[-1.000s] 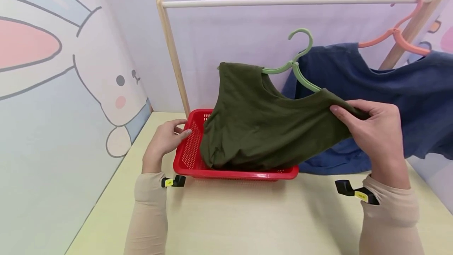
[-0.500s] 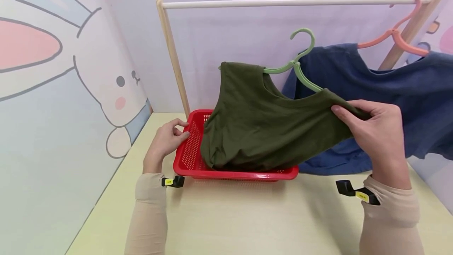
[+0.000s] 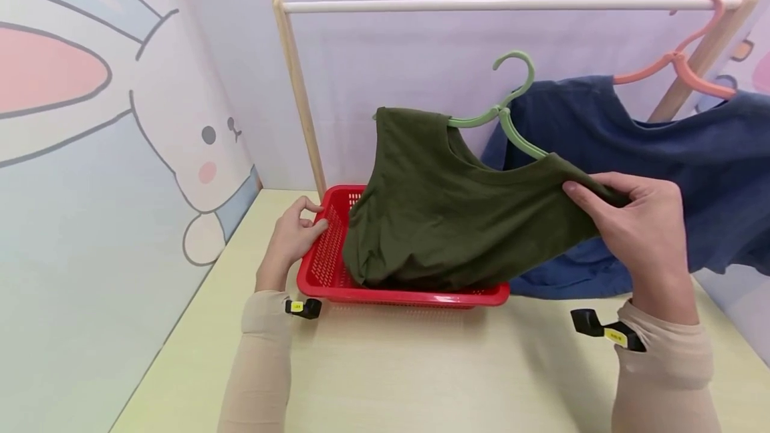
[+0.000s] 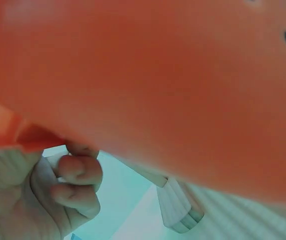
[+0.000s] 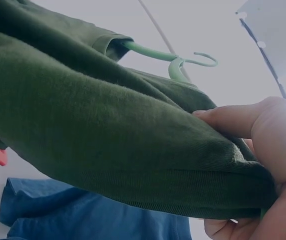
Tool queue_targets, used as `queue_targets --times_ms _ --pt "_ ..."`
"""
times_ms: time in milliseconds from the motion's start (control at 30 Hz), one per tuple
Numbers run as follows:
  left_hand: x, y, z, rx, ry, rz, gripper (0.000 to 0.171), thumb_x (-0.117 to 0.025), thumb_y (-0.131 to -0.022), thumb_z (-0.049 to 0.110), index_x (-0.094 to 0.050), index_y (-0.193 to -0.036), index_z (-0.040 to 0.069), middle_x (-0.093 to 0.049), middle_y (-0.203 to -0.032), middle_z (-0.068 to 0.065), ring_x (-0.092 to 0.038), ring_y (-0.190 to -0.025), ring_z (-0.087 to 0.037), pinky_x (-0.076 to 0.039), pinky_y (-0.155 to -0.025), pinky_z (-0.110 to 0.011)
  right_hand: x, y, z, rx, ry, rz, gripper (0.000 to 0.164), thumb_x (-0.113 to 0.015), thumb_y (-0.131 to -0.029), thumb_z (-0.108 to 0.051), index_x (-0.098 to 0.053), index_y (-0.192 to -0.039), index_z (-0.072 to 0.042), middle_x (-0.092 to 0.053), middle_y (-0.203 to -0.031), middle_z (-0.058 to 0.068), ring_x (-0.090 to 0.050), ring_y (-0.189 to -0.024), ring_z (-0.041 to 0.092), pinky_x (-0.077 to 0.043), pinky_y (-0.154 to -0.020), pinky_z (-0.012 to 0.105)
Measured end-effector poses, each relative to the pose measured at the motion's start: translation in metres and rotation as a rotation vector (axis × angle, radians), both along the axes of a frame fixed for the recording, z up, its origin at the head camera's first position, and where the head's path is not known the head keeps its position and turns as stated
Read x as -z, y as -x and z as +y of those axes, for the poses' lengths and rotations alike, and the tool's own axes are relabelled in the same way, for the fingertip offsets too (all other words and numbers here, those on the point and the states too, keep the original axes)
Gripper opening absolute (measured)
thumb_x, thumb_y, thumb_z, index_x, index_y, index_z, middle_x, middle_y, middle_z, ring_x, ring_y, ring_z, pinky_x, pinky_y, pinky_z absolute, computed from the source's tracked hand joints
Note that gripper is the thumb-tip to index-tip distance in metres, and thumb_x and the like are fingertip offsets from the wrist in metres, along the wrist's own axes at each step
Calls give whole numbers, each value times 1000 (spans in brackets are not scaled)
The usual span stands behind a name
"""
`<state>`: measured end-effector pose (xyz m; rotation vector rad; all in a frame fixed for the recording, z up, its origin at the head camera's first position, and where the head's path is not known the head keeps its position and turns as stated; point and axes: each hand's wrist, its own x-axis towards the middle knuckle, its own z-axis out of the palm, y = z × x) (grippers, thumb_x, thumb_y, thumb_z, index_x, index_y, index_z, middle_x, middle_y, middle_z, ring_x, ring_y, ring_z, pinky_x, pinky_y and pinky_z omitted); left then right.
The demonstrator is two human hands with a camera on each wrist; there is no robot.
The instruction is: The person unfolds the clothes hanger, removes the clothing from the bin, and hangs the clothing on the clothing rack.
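An olive-green sleeveless top (image 3: 457, 212) is on a light green hanger (image 3: 519, 135), whose hook stands free below the rail. My right hand (image 3: 646, 226) pinches the top's shoulder on the right side, thumb in front; the hanger's end there is hidden in the cloth. The top's lower part lies bunched in a red plastic basket (image 3: 415, 297). At the basket's left rim, my left hand (image 3: 295, 236) grips with thumb and fingers. In the left wrist view, curled fingers (image 4: 80, 172) show right under the basket's edge. The right wrist view shows the thumb (image 5: 228, 120) pressing on the green fabric.
Behind stands a rack with a white rail (image 3: 481, 4) and wooden posts (image 3: 301, 99). A navy shirt (image 3: 656, 146) hangs at the right on a pink hanger (image 3: 680, 59). The pale table (image 3: 415, 373) meets a wall with a rabbit picture (image 3: 180, 125) on the left.
The left hand has shifted slightly right and closed in on the basket's rim. The right hand and the olive-green top have hardly moved. The head view has shifted a little.
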<state>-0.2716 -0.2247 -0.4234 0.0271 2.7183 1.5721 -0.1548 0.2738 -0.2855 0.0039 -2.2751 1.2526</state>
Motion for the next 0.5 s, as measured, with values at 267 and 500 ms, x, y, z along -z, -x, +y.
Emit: queue_targets --times_ms 267,500 --pt "-1 1 2 -20 -29 -4 32 -72 -107 23 -59 -135 15 -76 -122 -19 -81 -94 -31 -69 -83 -42 -5 -5 -7 13 4 14 28 -92 -95 -21 -86 -117 -4 -79 -86 -9 -68 -77 12 -51 -63 18" --pt "2 -2 1 -22 -58 -11 32 -72 -107 21 -58 -135 15 -75 -125 -19 -81 -94 -30 -69 -84 -43 -6 -8 0 91 5 8 27 -93 -94 -24 -87 -113 -5 -74 -77 -11 -61 -72 11 -43 -54 23"
